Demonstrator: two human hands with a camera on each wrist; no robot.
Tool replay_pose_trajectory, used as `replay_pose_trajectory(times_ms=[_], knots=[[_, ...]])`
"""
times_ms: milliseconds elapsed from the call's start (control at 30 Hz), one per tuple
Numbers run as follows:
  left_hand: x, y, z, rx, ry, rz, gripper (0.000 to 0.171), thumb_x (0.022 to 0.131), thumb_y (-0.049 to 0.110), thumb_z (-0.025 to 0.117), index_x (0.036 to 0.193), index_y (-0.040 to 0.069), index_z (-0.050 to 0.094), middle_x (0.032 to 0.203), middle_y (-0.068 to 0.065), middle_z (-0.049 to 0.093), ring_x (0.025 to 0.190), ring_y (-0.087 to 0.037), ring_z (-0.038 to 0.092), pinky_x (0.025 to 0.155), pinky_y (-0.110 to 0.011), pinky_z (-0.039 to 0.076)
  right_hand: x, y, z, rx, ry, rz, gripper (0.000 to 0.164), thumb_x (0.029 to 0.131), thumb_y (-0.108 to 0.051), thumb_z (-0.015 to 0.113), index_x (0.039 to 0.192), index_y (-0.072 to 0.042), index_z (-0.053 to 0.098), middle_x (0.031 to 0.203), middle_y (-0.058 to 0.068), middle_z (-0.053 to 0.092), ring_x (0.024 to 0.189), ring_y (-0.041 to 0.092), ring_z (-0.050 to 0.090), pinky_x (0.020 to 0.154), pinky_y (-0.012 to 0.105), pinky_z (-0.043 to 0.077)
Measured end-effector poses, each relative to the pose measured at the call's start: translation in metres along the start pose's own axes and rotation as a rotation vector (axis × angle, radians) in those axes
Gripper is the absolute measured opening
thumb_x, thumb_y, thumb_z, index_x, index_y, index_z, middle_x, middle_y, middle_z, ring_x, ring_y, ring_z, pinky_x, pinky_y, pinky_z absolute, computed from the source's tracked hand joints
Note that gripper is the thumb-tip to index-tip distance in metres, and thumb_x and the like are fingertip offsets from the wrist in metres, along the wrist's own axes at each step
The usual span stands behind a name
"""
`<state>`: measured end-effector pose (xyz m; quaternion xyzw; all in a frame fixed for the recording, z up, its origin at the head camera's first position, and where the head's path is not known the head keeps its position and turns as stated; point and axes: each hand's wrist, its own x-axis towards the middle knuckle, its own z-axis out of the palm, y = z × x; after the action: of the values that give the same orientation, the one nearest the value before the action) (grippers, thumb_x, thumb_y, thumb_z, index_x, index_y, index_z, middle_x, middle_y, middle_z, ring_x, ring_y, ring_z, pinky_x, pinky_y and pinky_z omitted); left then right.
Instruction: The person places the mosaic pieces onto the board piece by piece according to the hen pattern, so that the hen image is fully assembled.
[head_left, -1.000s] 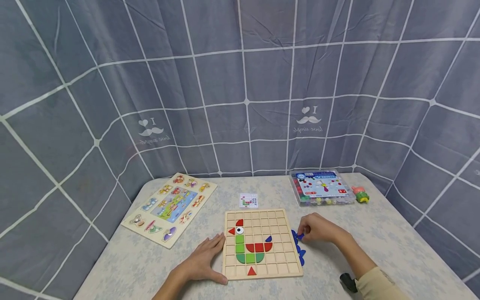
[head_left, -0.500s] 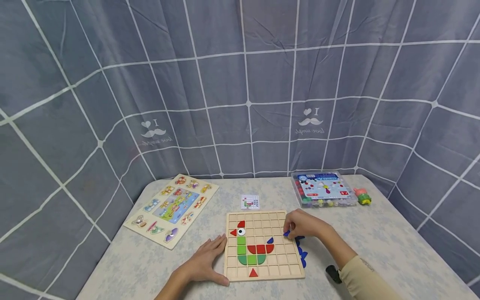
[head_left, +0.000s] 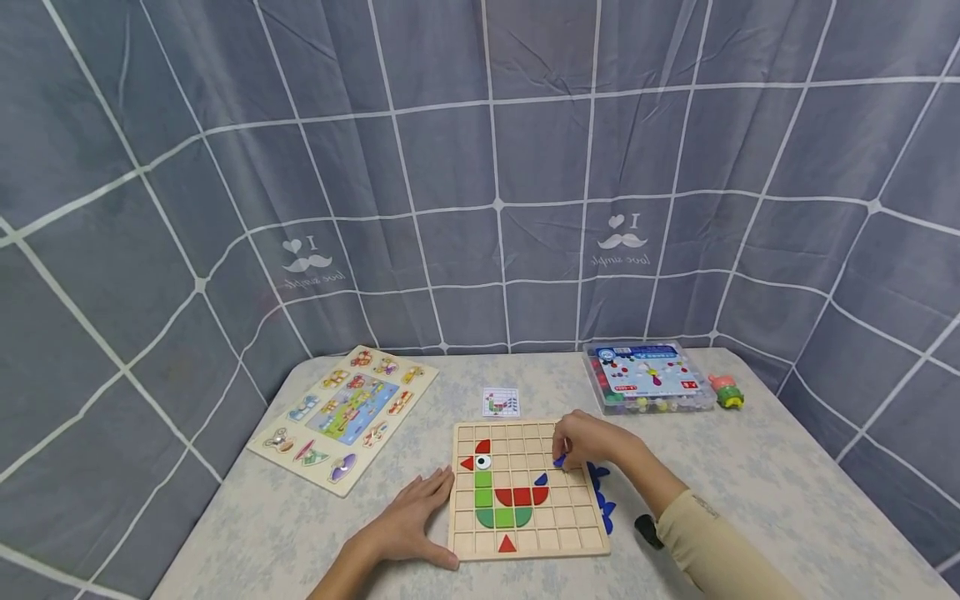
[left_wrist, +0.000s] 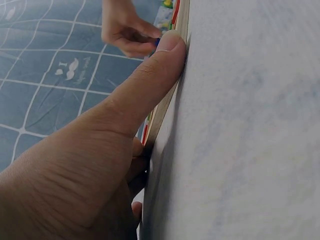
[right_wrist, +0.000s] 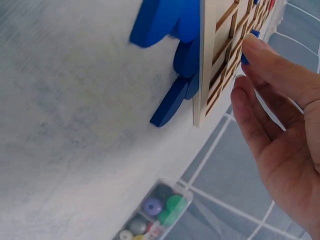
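Observation:
In the head view a wooden grid board (head_left: 558, 537) lies on the table, with green, red and white eye-marked pieces forming a bird shape. One blue quarter-round-looking piece (head_left: 541, 480) sits above the red row. My left hand (head_left: 408, 521) rests along the board's left edge, fingers extended; in the left wrist view the thumb (left_wrist: 150, 75) lies against the board's side. Over the upper right cells, my right hand (head_left: 592, 440) pinches a small blue piece (head_left: 559, 461) between thumb and fingers, which partly hide it. Several blue pieces (right_wrist: 187, 57) lie by the board's right edge.
Behind the board lies a small pattern card (head_left: 500, 402). A picture puzzle board (head_left: 277, 417) is at the left. At the back right stand a clear bead box (head_left: 648, 375) and a small pink-and-green toy (head_left: 726, 392). A tiled-pattern curtain (head_left: 540, 250) surrounds the table.
My right hand has picked up a blue piece from beside the board and carried it left, over the grid. The left hand has stayed at the board's left edge.

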<state>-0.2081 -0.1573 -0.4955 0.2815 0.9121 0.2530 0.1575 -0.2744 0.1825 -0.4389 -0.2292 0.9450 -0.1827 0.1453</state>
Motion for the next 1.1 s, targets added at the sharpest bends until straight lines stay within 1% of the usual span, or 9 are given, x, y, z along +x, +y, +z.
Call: replay_pose_trajectory(times_ms=[233,433,633,800,1100], knots=[[-0.001,0.000,0.000,-0.012,0.000,0.013,0.122,0.066,0.064,0.079,0.155,0.007,0.020,0.163,-0.012,0.019,0.151,-0.032,0.019,0.121,-0.059,0.014,0.008,-0.006,0.003,-0.023,-0.034,0.014,0.016,0.072,-0.004,0.084,0.074,-0.017,0.075,0.071,-0.008,0.061,0.073,0.010,0.050,0.064,0.023,0.047],[0.000,-0.001,0.000,-0.008,0.001,0.009,0.122,0.065,0.065,0.079,0.156,0.008,0.020,0.163,-0.011,0.019,0.151,-0.031,0.018,0.121,-0.059,0.014,0.013,-0.008,0.005,-0.016,-0.044,0.027,0.017,0.071,-0.001,0.084,0.073,-0.016,0.075,0.072,-0.007,0.063,0.073,0.010,0.051,0.067,0.025,0.049],[0.000,-0.002,0.000,0.001,-0.001,0.009,0.122,0.066,0.065,0.079,0.156,0.008,0.020,0.163,-0.010,0.019,0.151,-0.031,0.018,0.121,-0.059,0.014,0.015,-0.008,0.006,-0.013,-0.044,0.019,0.017,0.071,0.000,0.084,0.073,-0.015,0.075,0.072,-0.006,0.065,0.073,0.009,0.051,0.067,0.024,0.050],[-0.002,0.000,-0.001,-0.003,-0.004,0.001,0.122,0.066,0.064,0.079,0.156,0.008,0.020,0.163,-0.011,0.019,0.151,-0.031,0.018,0.121,-0.059,0.014,0.015,-0.008,0.006,-0.005,-0.040,0.001,0.017,0.071,0.002,0.083,0.074,-0.013,0.075,0.073,-0.005,0.067,0.069,0.008,0.054,0.065,0.022,0.051],[-0.001,0.001,-0.001,-0.003,0.001,0.004,0.122,0.065,0.065,0.079,0.156,0.007,0.020,0.163,-0.011,0.019,0.151,-0.031,0.018,0.121,-0.059,0.014,0.015,-0.005,0.007,-0.004,-0.022,-0.006,0.021,0.071,0.006,0.080,0.072,-0.014,0.075,0.072,-0.006,0.065,0.070,0.009,0.052,0.064,0.024,0.049]])
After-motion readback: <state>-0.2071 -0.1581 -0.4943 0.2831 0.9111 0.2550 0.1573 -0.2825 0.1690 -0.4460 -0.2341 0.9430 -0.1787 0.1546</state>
